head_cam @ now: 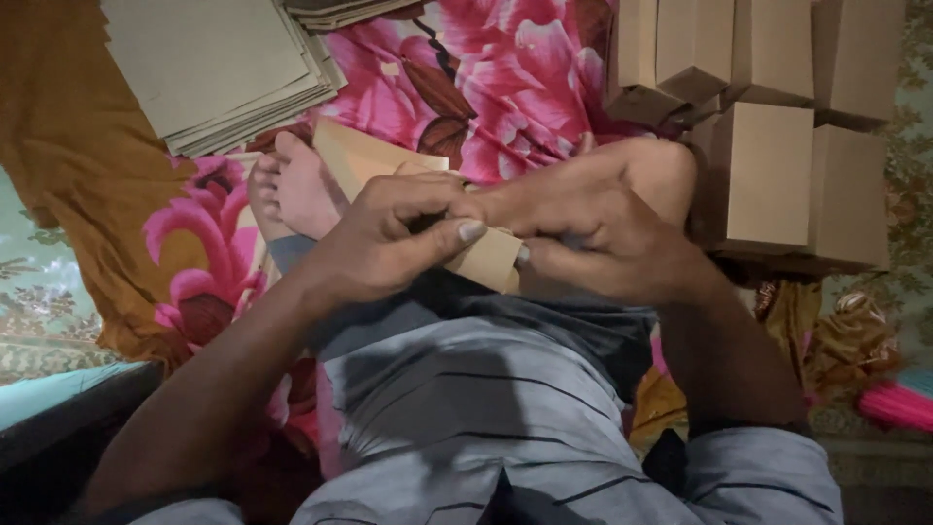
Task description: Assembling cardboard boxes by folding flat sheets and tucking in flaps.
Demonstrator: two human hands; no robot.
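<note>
A floral cloth (pixel 505 68) in pink and white covers the floor, with an ochre fabric (pixel 68 165) spread over its left side. At the upper left lies a stack of flat cardboard sheets (pixel 219 68), its top edge cut off by the frame; a second pile beyond it shows only as a sliver. At the lower left a dark edge and a teal patch are too dim to identify.

The person sits cross-legged, a bare foot (pixel 292 185) resting on the cloth left of centre. The flat cardboard piece (pixel 364 156) lies over the lap between foot and knee — much of it is hidden under the hands, so its full shape cannot be made out.

The left hand (pixel 389 243) comes in from the lower left, forearm angled up, wrist bent, knuckles up. Its fingers curl over the cardboard and the thumb (pixel 457 236) presses flat on the lower flap (pixel 491 261), pinching it narrowly.

The right hand (pixel 603 243) reaches in from the lower right, back of the hand up. Its fingers close tight on the same flap, fingertips touching the left thumb; what lies under the palm is hidden.

At the upper right stand folded cardboard boxes (pixel 768 175) — close together, some cut off by the frame. A pink bundle (pixel 899 403) at the far right is blurred.
</note>
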